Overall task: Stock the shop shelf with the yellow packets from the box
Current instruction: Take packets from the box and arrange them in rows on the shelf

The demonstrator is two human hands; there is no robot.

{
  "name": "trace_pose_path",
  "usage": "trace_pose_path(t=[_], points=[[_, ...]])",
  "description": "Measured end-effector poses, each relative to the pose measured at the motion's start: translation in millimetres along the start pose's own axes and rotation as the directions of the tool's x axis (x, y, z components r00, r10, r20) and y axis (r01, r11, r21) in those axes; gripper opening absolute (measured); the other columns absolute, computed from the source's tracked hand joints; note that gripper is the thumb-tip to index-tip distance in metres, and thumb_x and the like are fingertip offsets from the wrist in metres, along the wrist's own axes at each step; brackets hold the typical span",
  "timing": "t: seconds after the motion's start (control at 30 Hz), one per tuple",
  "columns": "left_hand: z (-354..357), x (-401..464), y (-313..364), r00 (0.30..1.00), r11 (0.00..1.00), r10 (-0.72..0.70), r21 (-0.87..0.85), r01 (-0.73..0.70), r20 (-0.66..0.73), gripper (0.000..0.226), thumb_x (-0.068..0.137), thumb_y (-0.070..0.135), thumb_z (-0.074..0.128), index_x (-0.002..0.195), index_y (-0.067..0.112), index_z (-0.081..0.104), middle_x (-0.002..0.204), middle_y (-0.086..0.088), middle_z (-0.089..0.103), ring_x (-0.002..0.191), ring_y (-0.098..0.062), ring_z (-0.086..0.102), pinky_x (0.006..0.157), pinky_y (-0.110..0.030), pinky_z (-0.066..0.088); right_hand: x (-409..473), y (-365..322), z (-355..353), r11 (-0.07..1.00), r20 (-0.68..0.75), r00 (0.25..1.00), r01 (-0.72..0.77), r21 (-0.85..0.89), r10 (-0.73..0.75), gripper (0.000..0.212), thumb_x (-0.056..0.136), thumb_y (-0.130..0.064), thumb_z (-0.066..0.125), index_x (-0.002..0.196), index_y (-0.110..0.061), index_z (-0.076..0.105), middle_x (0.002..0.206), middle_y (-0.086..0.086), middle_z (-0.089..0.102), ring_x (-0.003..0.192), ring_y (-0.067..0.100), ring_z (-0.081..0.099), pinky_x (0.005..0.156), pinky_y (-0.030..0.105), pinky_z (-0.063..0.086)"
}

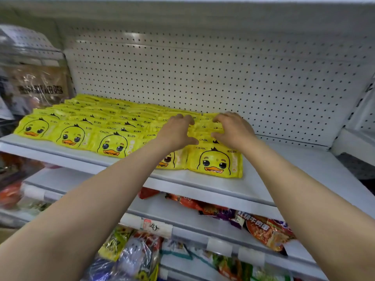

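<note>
Where the overlapping rows of flat yellow plastic packets printed with a cartoon duck face (113, 146) cover the left and middle of the white metal shelf board (269, 179), reaching from its front edge back to the wall, lie shingled in columns, each packet half over the one behind; rightmost column (215, 161) ends between the two hands, its front packet full-face near the shelf lip; left hand (178, 130) set on the left edge of that column, fingers bent over the packets and thumb stretched toward the right; right hand (233, 128) set on the column's right edge, fingers curled down onto the packets, thumb pointing left; hard to tell whether either truly pinches a packet or only presses on the stack; both bare forearms stretched up from the lower corners; behind, a white perforated pegboard back panel (223, 74); at far left, a blurred brown and clear bag with dark lettering (38, 86); below, a second white shelf holding red and orange printed noodle packs (263, 230), a white price label strip (156, 227), and lower still clear-wrapped multicoloured snack bags (132, 254).
</note>
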State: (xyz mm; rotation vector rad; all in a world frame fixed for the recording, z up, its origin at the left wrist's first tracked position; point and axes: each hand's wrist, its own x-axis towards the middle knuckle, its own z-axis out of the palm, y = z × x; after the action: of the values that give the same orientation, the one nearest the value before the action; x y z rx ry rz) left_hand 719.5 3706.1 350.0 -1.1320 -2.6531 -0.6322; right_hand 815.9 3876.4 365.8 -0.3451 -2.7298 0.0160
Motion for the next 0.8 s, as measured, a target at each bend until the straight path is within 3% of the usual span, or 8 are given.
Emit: trace_pose_path(t=[0.17, 0.43, 0.57, 0.67, 0.8], points=[[-36, -17, -33, 0.976, 0.998, -0.056, -0.021, 0.053, -0.209, 0.064, 0.076, 0.032, 0.08, 0.13, 0.014, 0.051, 0.129, -0.013, 0.048, 0.122, -0.032, 0.045, 0.096, -0.041, 0.043, 23, -51, -19, 0.998, -0.028, 0.998, 0.057, 0.012, -0.057, 0.05, 0.092, -0.042, 0.061, 0.138, -0.025, 0.05, 0.141, 0.003, 0.05, 0.133, 0.024, 0.042, 0.1, 0.04, 0.042], [-108, -99, -141, 0.917, 0.986, -0.099, 0.084, 0.142, -0.387, 0.05, 0.089, 0.041, 0.064, 0.13, 0.016, 0.051, 0.129, -0.011, 0.05, 0.122, -0.032, 0.044, 0.094, -0.045, 0.044, 21, -196, -25, 0.972, -0.166, 0.971, 0.194, 0.131, -0.171, 0.048, 0.095, -0.046, 0.056, 0.138, -0.026, 0.051, 0.145, 0.001, 0.049, 0.136, 0.024, 0.038, 0.104, 0.037, 0.037], [-151, -158, -215, 0.902, 0.956, -0.099, 0.212, 0.204, -0.42, 0.051, 0.089, 0.045, 0.061, 0.129, 0.015, 0.055, 0.128, -0.013, 0.052, 0.118, -0.035, 0.048, 0.092, -0.049, 0.046, 11, -294, -20, 0.946, -0.196, 0.953, 0.268, 0.184, -0.232, 0.047, 0.097, -0.046, 0.055, 0.138, -0.023, 0.051, 0.146, 0.001, 0.048, 0.139, 0.022, 0.034, 0.104, 0.029, 0.03], [-183, -207, -269, 0.897, 0.925, -0.123, 0.279, 0.259, -0.425, 0.053, 0.089, 0.048, 0.059, 0.13, 0.015, 0.054, 0.132, -0.012, 0.051, 0.119, -0.037, 0.048, 0.094, -0.05, 0.046, 3, -373, -5, 0.892, -0.209, 0.934, 0.343, 0.294, -0.29, 0.049, 0.096, -0.039, 0.06, 0.137, -0.012, 0.055, 0.141, 0.009, 0.052, 0.135, 0.025, 0.039, 0.104, 0.024, 0.019], [-216, -274, -328, 0.885, 0.879, -0.162, 0.345, 0.331, -0.437, 0.051, 0.09, 0.046, 0.059, 0.131, 0.017, 0.052, 0.131, -0.011, 0.05, 0.118, -0.037, 0.047, 0.088, -0.048, 0.049, -8, -466, 26, 0.852, -0.203, 0.922, 0.382, 0.358, -0.328, 0.051, 0.093, -0.04, 0.064, 0.134, -0.011, 0.058, 0.137, 0.01, 0.055, 0.131, 0.031, 0.042, 0.108, 0.031, 0.025]])
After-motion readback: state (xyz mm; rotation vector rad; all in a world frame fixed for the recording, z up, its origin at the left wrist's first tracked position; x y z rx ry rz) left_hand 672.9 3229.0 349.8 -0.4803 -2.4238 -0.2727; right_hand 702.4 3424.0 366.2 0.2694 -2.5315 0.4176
